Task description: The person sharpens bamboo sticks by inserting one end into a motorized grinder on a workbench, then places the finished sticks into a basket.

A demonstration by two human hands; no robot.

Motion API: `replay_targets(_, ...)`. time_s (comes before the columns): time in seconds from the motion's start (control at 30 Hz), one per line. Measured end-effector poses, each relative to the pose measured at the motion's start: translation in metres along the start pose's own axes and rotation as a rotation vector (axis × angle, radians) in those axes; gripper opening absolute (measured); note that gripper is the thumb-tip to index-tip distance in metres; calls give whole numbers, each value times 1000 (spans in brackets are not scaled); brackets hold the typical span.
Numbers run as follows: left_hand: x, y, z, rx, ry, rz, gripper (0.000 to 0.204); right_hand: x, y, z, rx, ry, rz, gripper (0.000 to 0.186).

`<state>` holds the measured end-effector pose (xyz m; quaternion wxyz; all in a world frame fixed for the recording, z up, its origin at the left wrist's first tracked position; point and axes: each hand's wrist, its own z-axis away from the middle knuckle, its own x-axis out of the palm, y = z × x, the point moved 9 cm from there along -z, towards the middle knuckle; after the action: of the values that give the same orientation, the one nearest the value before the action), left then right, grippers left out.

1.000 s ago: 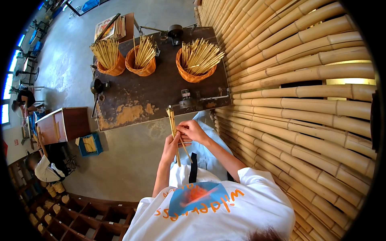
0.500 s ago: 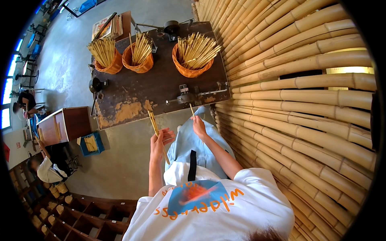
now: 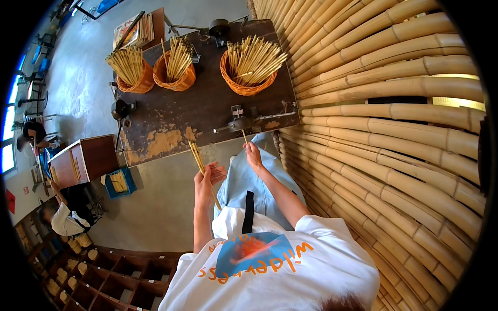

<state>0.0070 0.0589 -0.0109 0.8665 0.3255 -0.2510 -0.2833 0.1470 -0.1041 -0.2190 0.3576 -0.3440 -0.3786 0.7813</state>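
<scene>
My left hand (image 3: 206, 179) is closed around a few thin bamboo sticks (image 3: 196, 155), which slant up toward the table, its outer fingers spread to the right. My right hand (image 3: 252, 157) pinches a single bamboo stick (image 3: 245, 137). The far end of that stick meets a dark round clamp-on device (image 3: 240, 123) with a metal rod, fixed at the table's near edge; whether it goes inside is too small to tell. Beyond it, a wicker basket (image 3: 249, 89) full of bamboo sticks stands on the dark worn table (image 3: 207, 111).
Two more stick-filled wicker baskets, a left one (image 3: 136, 86) and a middle one (image 3: 175, 83), stand on the table. A bamboo-pole wall (image 3: 384, 135) closes off the right side. A blue crate (image 3: 126, 189) sits on the floor at left. Two people work farther left.
My right hand has moved slightly up and left with its stick, nearer the clamp-on device. My left hand keeps its sticks almost still. The whole view has shifted a little.
</scene>
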Motion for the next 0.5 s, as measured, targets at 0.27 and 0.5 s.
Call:
replay_targets(0.27, -6, -1, -11, -43, 42, -4, 41, 6, 7, -4, -54, 20, -128, 28)
replay_targets(0.5, 3, 5, -27, -53, 33, 25, 41, 7, 5, 2, 16, -2, -102, 34)
